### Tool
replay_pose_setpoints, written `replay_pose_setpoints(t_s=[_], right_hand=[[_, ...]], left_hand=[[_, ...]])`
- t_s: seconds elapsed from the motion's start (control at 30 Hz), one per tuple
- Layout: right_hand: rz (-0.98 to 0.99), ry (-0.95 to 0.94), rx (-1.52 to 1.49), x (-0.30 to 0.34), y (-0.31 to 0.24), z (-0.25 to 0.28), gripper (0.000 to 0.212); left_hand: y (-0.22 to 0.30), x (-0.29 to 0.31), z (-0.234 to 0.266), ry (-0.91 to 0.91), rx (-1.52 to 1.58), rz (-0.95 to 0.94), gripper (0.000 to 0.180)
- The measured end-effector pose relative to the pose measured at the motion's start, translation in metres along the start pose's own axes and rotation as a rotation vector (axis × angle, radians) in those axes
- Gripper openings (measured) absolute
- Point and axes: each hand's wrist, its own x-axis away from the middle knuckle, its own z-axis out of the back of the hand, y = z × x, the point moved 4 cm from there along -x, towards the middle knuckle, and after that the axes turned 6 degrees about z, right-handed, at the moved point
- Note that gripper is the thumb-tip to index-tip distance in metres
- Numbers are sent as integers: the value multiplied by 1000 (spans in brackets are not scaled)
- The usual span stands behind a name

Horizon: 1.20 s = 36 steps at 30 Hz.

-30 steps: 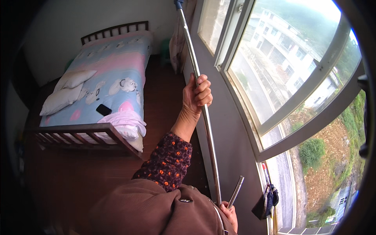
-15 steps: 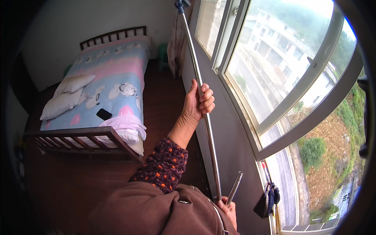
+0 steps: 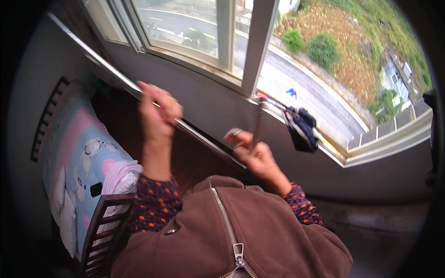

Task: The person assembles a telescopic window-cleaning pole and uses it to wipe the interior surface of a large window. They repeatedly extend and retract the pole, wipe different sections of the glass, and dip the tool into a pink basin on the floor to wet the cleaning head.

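My left hand is closed around a long, thin metal pole that slants from the upper left down to near my front. The pole's far end runs out of sight at the dark rim. Just right of its lower end, my right hand grips a short metal tube that points upward, and the index finger sticks out to the left. Motion blurs both hands. Whether the right hand also touches the pole, I cannot tell.
Along the wall ahead runs a window, its right part open, with a pale frame and sill. A dark cloth bag hangs at the sill. On the left stands a bed with a slatted wooden footboard; a black phone lies on it.
The view has turned right and downward. The pole now slants more to the left, still in my left hand. My right hand has come further into view with the short tube.
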Motion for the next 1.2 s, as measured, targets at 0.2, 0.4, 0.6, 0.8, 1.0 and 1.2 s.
replay_pose_setpoints(t_s=[0.2, 0.4, 0.6, 0.8, 1.0, 1.2], right_hand=[[-111, 126, 657, 67, -6, 74, 32], [-101, 178, 462, 88, 14, 54, 37], [-3, 185, 480, 75, 12, 58, 44], [135, 150, 547, 67, 7, 61, 45], [155, 148, 591, 64, 0, 68, 47], [179, 142, 677, 55, -11, 72, 47]], left_hand=[[111, -51, 22, -132, -102, -44, 48], [159, -56, -20, -264, -6, -25, 47], [165, -50, -16, -249, 27, -8, 49], [153, -47, -11, -186, 107, 38, 49], [154, -46, 1, -114, 116, 38, 53], [159, -47, 7, -103, 117, 35, 55]])
